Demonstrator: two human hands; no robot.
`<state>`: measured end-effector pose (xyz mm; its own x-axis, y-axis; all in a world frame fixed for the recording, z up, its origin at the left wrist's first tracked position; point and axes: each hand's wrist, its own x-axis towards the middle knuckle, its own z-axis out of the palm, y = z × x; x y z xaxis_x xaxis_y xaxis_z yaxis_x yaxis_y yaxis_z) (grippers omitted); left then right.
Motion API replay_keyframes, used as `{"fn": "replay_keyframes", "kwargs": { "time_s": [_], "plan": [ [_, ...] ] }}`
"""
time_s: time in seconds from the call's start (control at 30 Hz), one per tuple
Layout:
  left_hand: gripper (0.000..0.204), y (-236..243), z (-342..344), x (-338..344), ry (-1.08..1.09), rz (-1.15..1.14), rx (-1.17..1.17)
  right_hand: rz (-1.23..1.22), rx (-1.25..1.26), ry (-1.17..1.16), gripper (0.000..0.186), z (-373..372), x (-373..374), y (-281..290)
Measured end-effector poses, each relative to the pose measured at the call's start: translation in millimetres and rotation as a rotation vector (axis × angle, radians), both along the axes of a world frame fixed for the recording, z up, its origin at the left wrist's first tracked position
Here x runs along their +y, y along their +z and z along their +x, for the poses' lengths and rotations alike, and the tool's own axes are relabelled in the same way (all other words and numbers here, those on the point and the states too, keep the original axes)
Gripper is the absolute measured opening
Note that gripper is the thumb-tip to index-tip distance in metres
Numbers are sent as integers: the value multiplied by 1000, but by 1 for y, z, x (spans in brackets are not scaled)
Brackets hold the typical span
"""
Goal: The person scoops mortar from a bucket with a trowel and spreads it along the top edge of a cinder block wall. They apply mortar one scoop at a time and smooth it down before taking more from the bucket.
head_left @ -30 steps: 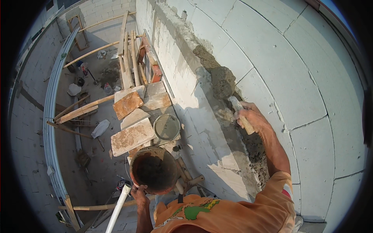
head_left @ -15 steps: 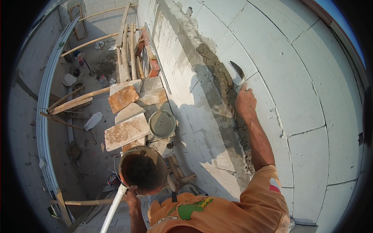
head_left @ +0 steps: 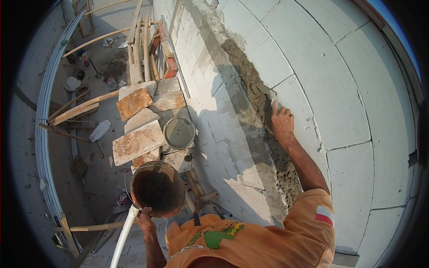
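Observation:
My right hand is closed around the handle of a trowel, mostly hidden by the fingers. The visible part of its blade lies against the wet grey mortar along the ledge where the wall of pale blocks rises. At lower left, my left hand grips the near rim of a bucket with dark, dirty inner walls. Its mouth faces up, and the depth inside is in shadow. A white pipe passes right beside that hand.
Beyond the bucket, loose block pieces lie on the scaffold with a round tub of grey mix. Bamboo poles and timber stretch further off. Long metal profiles run along the left. The floor lies well below.
The trowel blade, raised off the wall before, has come down onto the mortar as my right hand turned. My left hand still grips the bucket. The whole view has shifted slightly.

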<state>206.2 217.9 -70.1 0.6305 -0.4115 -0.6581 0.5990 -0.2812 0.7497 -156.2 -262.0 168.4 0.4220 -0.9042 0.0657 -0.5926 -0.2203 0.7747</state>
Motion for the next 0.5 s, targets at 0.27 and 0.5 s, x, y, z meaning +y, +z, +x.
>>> {"fn": "replay_keyframes", "kwargs": {
  "time_s": [0.27,0.5],
  "plan": [
    [29,42,-14,-17,150,-86,-25,53,-52,-93,76,-30,41,16],
    [29,34,-13,-12,44,-91,-55,278,-1087,6,70,-16,55,10]
  ]
}}
